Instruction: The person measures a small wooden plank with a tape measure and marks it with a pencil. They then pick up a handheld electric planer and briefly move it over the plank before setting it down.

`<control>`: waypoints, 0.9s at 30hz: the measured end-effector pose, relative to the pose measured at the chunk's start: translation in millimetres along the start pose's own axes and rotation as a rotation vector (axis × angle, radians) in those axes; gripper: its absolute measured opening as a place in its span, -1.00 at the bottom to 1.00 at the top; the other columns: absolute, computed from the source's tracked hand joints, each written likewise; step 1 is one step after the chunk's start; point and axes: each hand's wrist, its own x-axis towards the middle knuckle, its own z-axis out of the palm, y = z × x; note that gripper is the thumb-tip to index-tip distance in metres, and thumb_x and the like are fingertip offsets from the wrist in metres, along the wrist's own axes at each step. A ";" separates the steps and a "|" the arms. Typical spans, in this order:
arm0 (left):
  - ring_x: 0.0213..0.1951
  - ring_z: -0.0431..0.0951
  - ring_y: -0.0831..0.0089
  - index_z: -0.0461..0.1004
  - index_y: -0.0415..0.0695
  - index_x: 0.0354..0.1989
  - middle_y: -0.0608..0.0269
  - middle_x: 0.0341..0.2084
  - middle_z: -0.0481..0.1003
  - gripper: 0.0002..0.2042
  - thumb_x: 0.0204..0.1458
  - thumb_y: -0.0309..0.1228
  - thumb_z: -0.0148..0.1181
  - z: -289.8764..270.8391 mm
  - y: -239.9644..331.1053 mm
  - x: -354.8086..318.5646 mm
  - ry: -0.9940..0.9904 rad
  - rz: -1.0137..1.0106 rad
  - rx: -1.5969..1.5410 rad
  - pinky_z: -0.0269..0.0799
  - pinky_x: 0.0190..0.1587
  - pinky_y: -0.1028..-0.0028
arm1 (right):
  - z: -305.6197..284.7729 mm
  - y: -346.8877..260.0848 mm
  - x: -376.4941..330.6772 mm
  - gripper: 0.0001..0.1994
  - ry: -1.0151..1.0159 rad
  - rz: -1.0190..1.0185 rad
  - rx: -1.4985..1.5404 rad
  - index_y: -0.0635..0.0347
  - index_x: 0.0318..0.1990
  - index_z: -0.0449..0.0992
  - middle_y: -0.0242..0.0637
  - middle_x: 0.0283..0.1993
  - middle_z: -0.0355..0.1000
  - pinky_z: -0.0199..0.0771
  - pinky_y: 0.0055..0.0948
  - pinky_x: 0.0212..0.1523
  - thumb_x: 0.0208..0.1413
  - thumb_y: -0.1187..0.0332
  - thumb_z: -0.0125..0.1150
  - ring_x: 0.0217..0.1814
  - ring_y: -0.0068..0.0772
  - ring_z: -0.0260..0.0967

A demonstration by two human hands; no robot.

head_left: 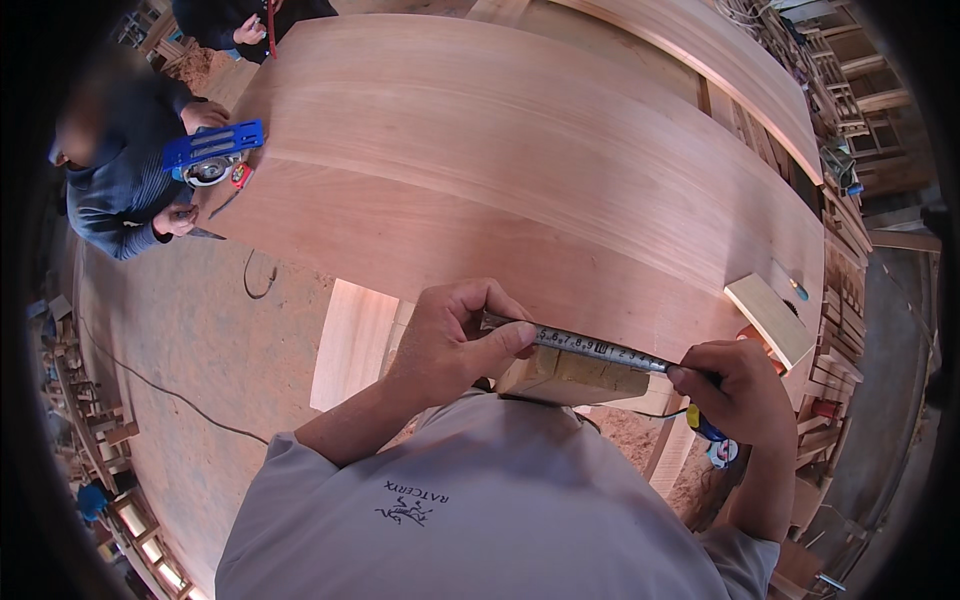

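Observation:
Between my two hands a tape measure's metal blade is drawn out, sloping slightly down to the right. My left hand pinches its left end between thumb and fingers. At the right, my right hand is closed on the blade with thumb and forefinger. A yellow and dark blue thing shows just under that hand; whether it is the tape's case I cannot tell. Below the blade, close to my body, a pale wooden block lies with its top edge along the tape.
A large wooden panel spreads ahead. On its right a short board leans over something orange. A circular saw with a blue base lies at the far left beside a co-worker; another person stands behind. A cable crosses the floor.

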 end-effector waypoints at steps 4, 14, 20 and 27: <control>-0.23 0.64 0.45 0.50 -0.29 -0.29 0.14 -0.28 0.58 -0.93 0.20 -0.55 0.26 -0.7 -1.9 -0.7 -0.003 0.013 -0.001 0.64 -0.11 0.43 | 1.1 -1.4 -0.5 -0.77 0.003 0.002 -0.009 0.29 -0.51 0.52 -0.19 -0.64 0.29 0.21 -0.31 -0.59 0.17 0.39 0.31 -0.65 -0.26 0.27; -0.23 0.63 0.46 0.50 -0.28 -0.29 0.15 -0.29 0.59 -0.93 0.19 -0.55 0.26 -2.2 -4.8 -3.3 -0.004 -0.003 0.013 0.64 -0.10 0.43 | 2.5 -4.2 -3.6 -0.76 0.003 0.023 -0.025 0.29 -0.52 0.52 -0.18 -0.64 0.31 0.20 -0.31 -0.59 0.16 0.37 0.34 -0.66 -0.24 0.26; -0.23 0.64 0.46 0.51 -0.28 -0.29 0.14 -0.29 0.59 -0.93 0.19 -0.55 0.26 -2.9 -5.0 -2.6 -0.011 -0.004 0.010 0.64 -0.10 0.43 | 1.1 -7.3 -5.5 -0.78 0.016 0.026 -0.048 0.27 -0.50 0.54 -0.17 -0.63 0.32 0.21 -0.30 -0.59 0.14 0.37 0.34 -0.66 -0.19 0.27; -0.25 0.64 0.47 0.50 -0.28 -0.30 0.13 -0.30 0.60 -0.93 0.19 -0.56 0.26 -3.6 -6.4 -1.6 -0.014 -0.001 0.006 0.65 -0.11 0.44 | 1.6 -7.7 -6.8 -0.78 0.019 0.039 -0.049 0.28 -0.51 0.54 -0.15 -0.63 0.33 0.23 -0.28 -0.59 0.12 0.38 0.35 -0.65 -0.16 0.29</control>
